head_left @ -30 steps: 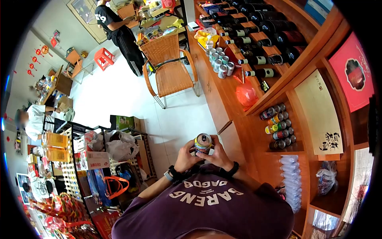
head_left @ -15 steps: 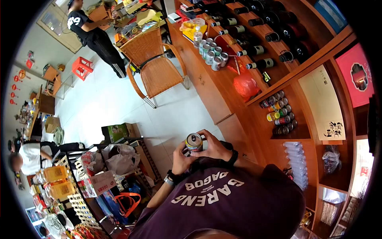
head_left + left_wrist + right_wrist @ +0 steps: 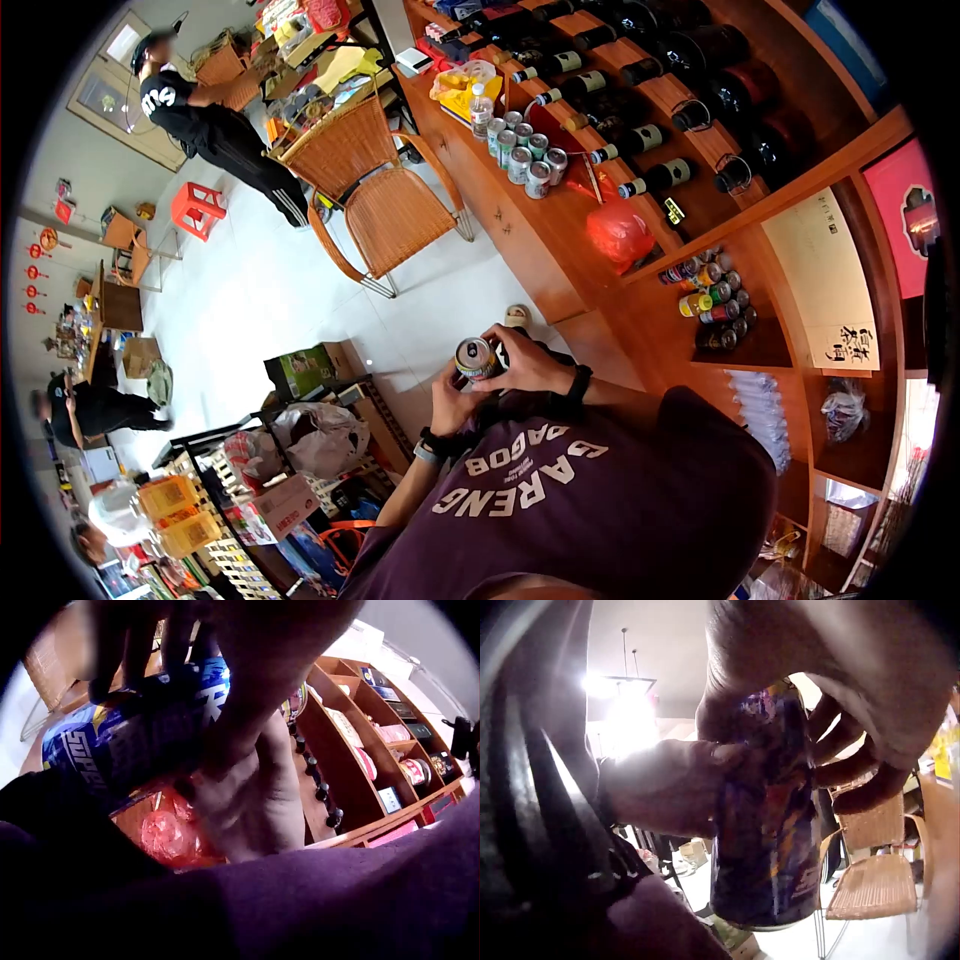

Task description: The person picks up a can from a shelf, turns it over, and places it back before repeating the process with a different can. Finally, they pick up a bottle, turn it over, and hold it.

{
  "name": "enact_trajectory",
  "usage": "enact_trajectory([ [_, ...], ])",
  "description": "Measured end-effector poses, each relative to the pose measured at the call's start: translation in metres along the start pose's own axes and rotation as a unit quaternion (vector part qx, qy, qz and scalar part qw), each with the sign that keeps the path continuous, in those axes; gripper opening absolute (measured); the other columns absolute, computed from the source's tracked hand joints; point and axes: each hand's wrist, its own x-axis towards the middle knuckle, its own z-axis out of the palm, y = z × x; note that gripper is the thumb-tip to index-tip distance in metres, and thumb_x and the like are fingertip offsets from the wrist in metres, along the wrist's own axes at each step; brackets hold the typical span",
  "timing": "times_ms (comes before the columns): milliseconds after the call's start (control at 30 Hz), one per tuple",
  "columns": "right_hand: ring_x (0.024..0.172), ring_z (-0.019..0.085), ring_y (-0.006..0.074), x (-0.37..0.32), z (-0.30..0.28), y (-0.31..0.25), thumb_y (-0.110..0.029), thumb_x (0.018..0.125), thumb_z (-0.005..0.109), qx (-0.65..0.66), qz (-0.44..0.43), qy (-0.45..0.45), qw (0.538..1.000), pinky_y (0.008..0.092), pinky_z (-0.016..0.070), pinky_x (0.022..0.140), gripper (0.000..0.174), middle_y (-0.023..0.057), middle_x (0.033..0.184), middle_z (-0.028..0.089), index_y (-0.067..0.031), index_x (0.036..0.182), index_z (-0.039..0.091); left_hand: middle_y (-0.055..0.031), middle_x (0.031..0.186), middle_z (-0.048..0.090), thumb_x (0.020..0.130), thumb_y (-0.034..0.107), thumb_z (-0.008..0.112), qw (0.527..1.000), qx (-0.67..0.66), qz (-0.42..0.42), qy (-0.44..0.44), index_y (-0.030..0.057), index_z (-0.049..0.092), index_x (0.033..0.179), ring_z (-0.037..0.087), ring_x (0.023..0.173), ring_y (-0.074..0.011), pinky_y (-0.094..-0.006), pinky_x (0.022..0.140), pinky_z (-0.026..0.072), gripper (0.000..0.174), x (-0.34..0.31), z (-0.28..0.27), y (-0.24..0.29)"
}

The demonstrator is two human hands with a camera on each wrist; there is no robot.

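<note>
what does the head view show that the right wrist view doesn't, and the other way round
Only the head view shows the held can's top, the silver cans and red plastic bag on the counter, and the dark bottles on the rack.

Only the right wrist view shows the held can's bottom rim and a fixture hanging from the ceiling.

Both show the can gripped by the left hand and right hand, plus the wicker chair.
</note>
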Motion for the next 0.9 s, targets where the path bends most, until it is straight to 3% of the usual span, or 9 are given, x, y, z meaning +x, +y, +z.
enact_trajectory([
  [33,0.105,0.061,0.0264,0.012,-0.004,0.007,-0.035,0.07,0.091,-0.013,-0.002,-0.007,1.0,0.037,0.0476,0.093,0.072,0.0158,0.111,0.06,0.0,0.118,0.051,-0.0114,0.122,0.068,0.075,-0.001,0.08,1.0,0.001,0.009,-0.004,-0.0035,0.059,0.128,0.064,0.113,-0.0185,-0.035,0.101,0.0499,0.056,0.013,-0.002,0.005],
  [267,0.106,0.063,0.0279,0.071,-0.063,0.017,-0.044,0.072,0.087,-0.049,-0.039,0.075,0.995,0.0384,0.0497,0.092,0.07,0.015,0.11,0.062,-0.0025,0.118,0.052,-0.0115,0.123,0.067,0.075,0.001,0.084,0.993,0.086,0.069,-0.033,-0.0033,0.057,0.13,0.064,0.115,-0.02,-0.0351,0.102,0.0506,0.062,0.113,-0.002,0.034],
  [467,0.101,0.065,0.0293,0.077,-0.115,0.034,-0.041,0.074,0.087,-0.069,-0.014,0.113,0.991,0.0378,0.0513,0.091,0.071,0.0152,0.111,0.065,-0.0007,0.122,0.054,-0.0127,0.126,0.066,0.073,0.001,0.086,0.982,0.114,0.076,-0.129,-0.0041,0.055,0.134,0.063,0.116,-0.0202,-0.0363,0.104,0.05,0.068,0.186,0.023,0.049],
  [533,0.103,0.066,0.0299,0.075,-0.123,0.045,-0.037,0.075,0.088,-0.06,-0.042,0.179,0.981,0.038,0.0518,0.091,0.072,0.0158,0.116,0.066,-0.0005,0.126,0.053,-0.013,0.127,0.065,0.073,0.0,0.085,0.975,0.128,0.072,-0.169,-0.0046,0.054,0.135,0.063,0.118,-0.0202,-0.0362,0.105,0.0494,0.069,0.209,0.032,0.049],
  [567,0.112,0.064,0.0337,0.073,-0.129,0.051,-0.043,0.077,0.085,-0.053,-0.012,0.165,0.985,0.041,0.0515,0.093,0.076,0.0188,0.124,0.064,-0.0017,0.131,0.051,-0.0132,0.127,0.065,0.074,-0.001,0.084,0.967,0.149,0.065,-0.196,-0.0047,0.053,0.136,0.062,0.119,-0.02,-0.0361,0.105,0.0489,0.069,0.22,0.036,0.049],
  [700,0.113,0.063,0.0364,0.076,-0.135,0.091,-0.042,0.079,0.085,-0.032,0.026,0.219,0.975,0.0421,0.0513,0.093,0.073,0.0224,0.121,0.064,-0.0016,0.129,0.051,-0.013,0.129,0.065,0.074,0.002,0.084,0.951,0.119,0.118,-0.262,-0.0039,0.053,0.137,0.062,0.119,-0.0215,-0.0371,0.105,0.0483,0.07,0.267,0.056,0.031],
  [800,0.115,0.062,0.0358,0.076,-0.145,0.1,-0.04,0.08,0.085,-0.031,0.079,0.229,0.97,0.0411,0.0512,0.093,0.075,0.0226,0.124,0.062,-0.0003,0.131,0.047,-0.0163,0.121,0.07,0.073,0.012,0.085,0.934,0.207,0.155,-0.248,-0.0007,0.061,0.131,0.065,0.116,-0.022,-0.0378,0.1,0.05,0.064,0.291,0.071,0.032],
  [867,0.117,0.061,0.0342,0.079,-0.152,0.098,-0.037,0.083,0.083,-0.02,0.115,0.225,0.967,0.0408,0.0509,0.094,0.074,0.0223,0.127,0.06,0.0003,0.134,0.044,-0.0178,0.127,0.067,0.074,0.013,0.084,0.925,0.193,0.159,-0.285,0.0018,0.056,0.136,0.064,0.118,-0.0262,-0.0384,0.098,0.0517,0.069,0.323,0.074,0.006],
  [900,0.117,0.061,0.0336,0.086,-0.146,0.12,-0.034,0.084,0.083,0.003,0.128,0.274,0.953,0.0412,0.0509,0.094,0.073,0.0224,0.128,0.059,0.0001,0.136,0.044,-0.0178,0.127,0.067,0.074,0.013,0.084,0.924,0.191,0.162,-0.289,0.0018,0.056,0.136,0.064,0.118,-0.0262,-0.0384,0.098,0.0517,0.069,0.333,0.08,0.008],
])
